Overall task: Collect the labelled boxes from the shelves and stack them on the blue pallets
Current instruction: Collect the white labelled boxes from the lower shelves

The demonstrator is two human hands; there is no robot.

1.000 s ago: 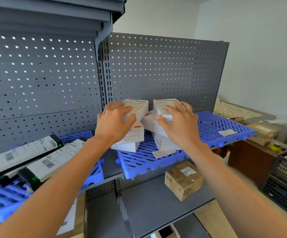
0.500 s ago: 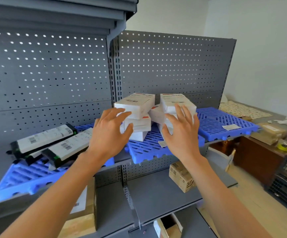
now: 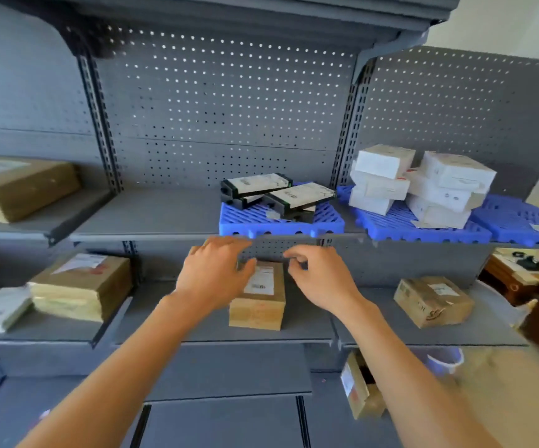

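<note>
A brown cardboard box (image 3: 260, 302) with a white label lies on the middle grey shelf, straight ahead. My left hand (image 3: 215, 274) hovers over its left end with loosely spread fingers; whether it touches the box is unclear. My right hand (image 3: 321, 278) hangs just right of the box, fingers loosely curled, holding nothing. On the shelf above, a blue pallet (image 3: 255, 223) carries black boxes with white labels (image 3: 281, 195). A second blue pallet (image 3: 404, 227) to the right holds two stacks of white boxes (image 3: 423, 185).
More labelled brown boxes rest on the shelves: upper left (image 3: 22, 187), middle left (image 3: 81, 286), middle right (image 3: 433, 300) and low right (image 3: 358, 388). A third blue pallet (image 3: 526, 224) reaches the right edge. Perforated grey back panels stand behind. A cluttered brown desk (image 3: 526, 273) stands at the right.
Both hands let go of the white box stacks and dropped to the shelf below, around the brown box. The view swung left and pulled back, so the stacks sit at the upper right.
</note>
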